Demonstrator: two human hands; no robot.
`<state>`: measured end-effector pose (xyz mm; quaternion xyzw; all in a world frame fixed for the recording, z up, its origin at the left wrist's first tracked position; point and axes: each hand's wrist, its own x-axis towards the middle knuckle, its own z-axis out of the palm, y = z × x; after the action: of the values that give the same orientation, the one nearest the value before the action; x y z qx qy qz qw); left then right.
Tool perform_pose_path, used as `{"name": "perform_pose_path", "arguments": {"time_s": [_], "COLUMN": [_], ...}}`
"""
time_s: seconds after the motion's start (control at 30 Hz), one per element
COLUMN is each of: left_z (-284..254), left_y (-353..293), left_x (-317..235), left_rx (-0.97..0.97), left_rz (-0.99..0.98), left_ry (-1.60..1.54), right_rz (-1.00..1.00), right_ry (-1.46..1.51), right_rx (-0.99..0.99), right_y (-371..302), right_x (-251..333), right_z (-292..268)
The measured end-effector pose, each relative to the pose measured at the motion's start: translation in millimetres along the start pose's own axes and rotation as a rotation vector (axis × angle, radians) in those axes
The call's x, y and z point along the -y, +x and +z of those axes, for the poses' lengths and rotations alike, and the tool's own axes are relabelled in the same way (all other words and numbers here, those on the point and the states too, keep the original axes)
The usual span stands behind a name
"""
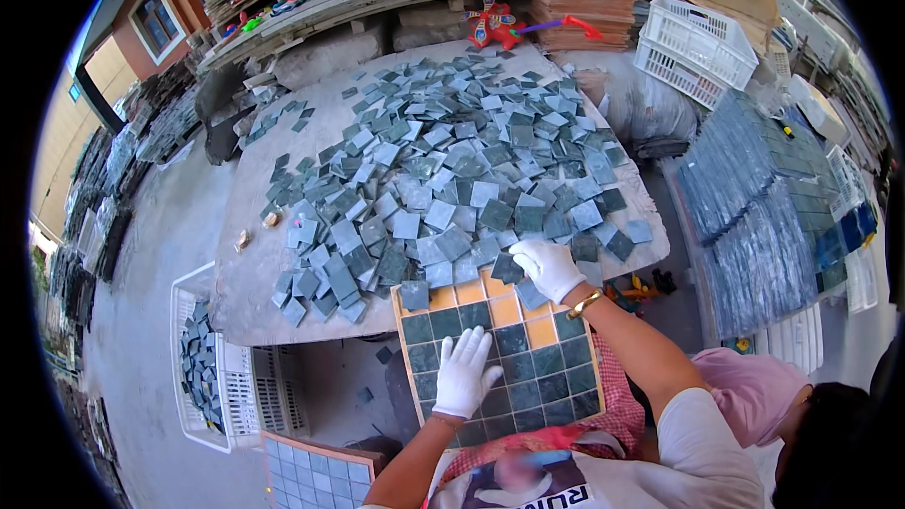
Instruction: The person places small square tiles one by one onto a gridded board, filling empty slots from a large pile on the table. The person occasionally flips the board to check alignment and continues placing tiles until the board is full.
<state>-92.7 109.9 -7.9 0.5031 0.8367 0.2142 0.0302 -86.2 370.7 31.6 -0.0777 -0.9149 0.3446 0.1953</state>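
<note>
My left hand (465, 372), in a white glove, lies flat with fingers spread over dark green square tiles set in a gridded frame (539, 332). The frame has yellow-orange cells with pale dividing lines; bare cells show along its far side. Over its far right edge, my right hand (547, 269), also white-gloved and with a gold bracelet at the wrist, has its fingers closed on a dark stone tile (507, 269). A blue-grey tile (531, 295) lies just below that hand. Beyond spreads a large heap of loose stone tiles (443, 165).
The heap rests on a pale tabletop (247, 264). White crates (193, 415) with tiles stand at lower left, near another tiled panel (316, 476). A person in pink (754, 391) is close on my right, beside stacked wrapped tile sheets (745, 217). A red toy (492, 24) sits at the back.
</note>
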Motion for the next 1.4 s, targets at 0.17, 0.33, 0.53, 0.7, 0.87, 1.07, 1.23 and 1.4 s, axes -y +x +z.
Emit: {"name": "perform_pose_path", "arguments": {"time_s": [0.17, 0.33, 0.53, 0.7, 0.87, 1.07, 1.23, 1.4], "left_z": [-6, -9, 2, -4, -1, 17, 8, 14], "left_y": [35, 63, 93, 89, 81, 77, 84, 77], "left_x": [8, 15, 5, 6, 6, 3, 2, 4], "left_rx": [-0.279, -0.109, -0.045, -0.014, -0.042, -0.093, -0.113, -0.068], "left_rz": [-0.075, -0.043, 0.019, 0.089, 0.035, 0.027, 0.078, 0.107], "left_ry": [-0.1, -0.115, -0.012, 0.01, 0.001, 0.008, -0.021, -0.017], "right_rz": [0.003, 0.02, -0.072, 0.048, 0.252, -0.136, -0.27, -0.002], "right_ry": [0.058, -0.166, -0.366, -0.007, 0.204, -0.396, -0.402, -0.114], "right_rx": [0.277, 0.123, 0.372, 0.114, -0.229, 0.349, 0.383, 0.093], "right_y": [-17, -40, -51, -42, -35, -55, -46, -44], "right_x": [-1, -7, -12, -35, -13, -9, -25, -24], "right_z": [5, -13, -21, -25, -24, -23, -23, -19]}}
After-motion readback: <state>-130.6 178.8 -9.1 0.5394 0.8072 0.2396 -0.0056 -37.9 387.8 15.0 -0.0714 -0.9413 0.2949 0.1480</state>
